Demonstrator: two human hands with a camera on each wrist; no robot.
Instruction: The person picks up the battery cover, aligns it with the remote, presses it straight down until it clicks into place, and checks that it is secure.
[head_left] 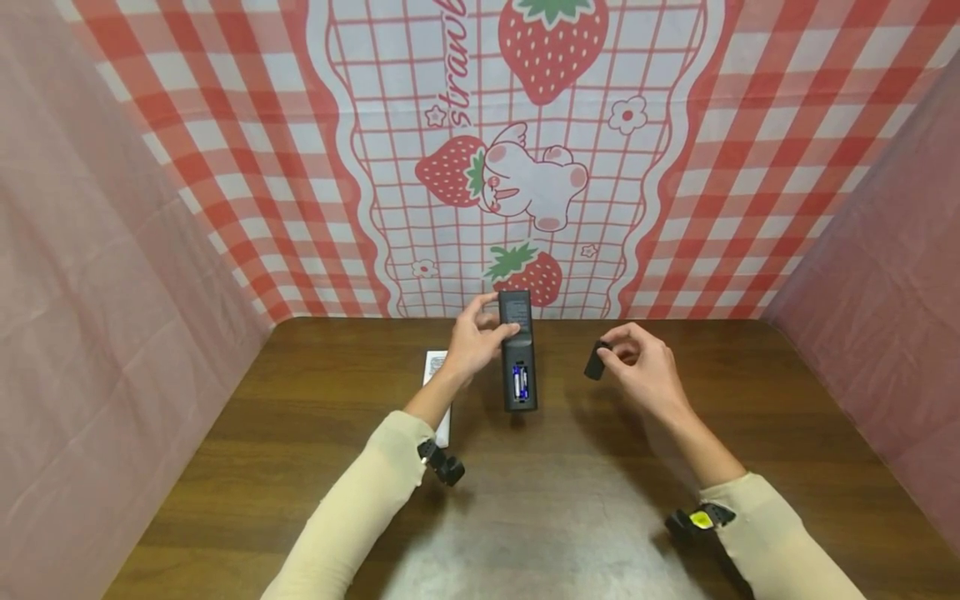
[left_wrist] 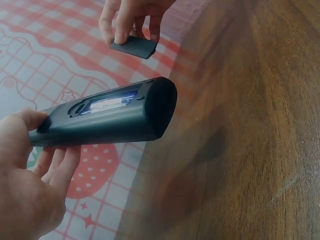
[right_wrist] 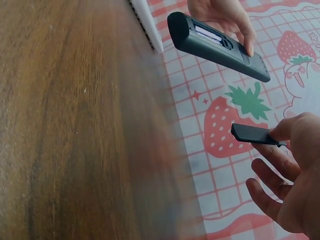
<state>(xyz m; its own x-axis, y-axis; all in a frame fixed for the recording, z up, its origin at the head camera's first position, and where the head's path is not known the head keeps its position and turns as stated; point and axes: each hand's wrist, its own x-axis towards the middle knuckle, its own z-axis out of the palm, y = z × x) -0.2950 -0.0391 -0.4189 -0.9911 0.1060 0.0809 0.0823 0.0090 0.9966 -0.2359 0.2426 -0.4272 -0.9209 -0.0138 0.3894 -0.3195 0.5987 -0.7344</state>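
A black remote control (head_left: 517,346) is held up above the table by my left hand (head_left: 474,343), thumb on its back and fingers beneath. Its battery compartment faces up uncovered, with blue-and-silver batteries (head_left: 521,382) lying inside, also visible in the left wrist view. To the right, apart from the remote, my right hand (head_left: 642,363) pinches a small black battery cover (head_left: 595,362) between thumb and fingertips. In the right wrist view the cover (right_wrist: 254,134) hangs over the printed cloth, its other fingers loosely bent below it.
A white flat object (head_left: 442,432) with a dark edge lies on the wooden table (head_left: 540,500), partly behind the left forearm. A red-and-white strawberry cloth (head_left: 540,183) hangs at the table's back edge, and pink curtains (head_left: 885,275) stand at both sides.
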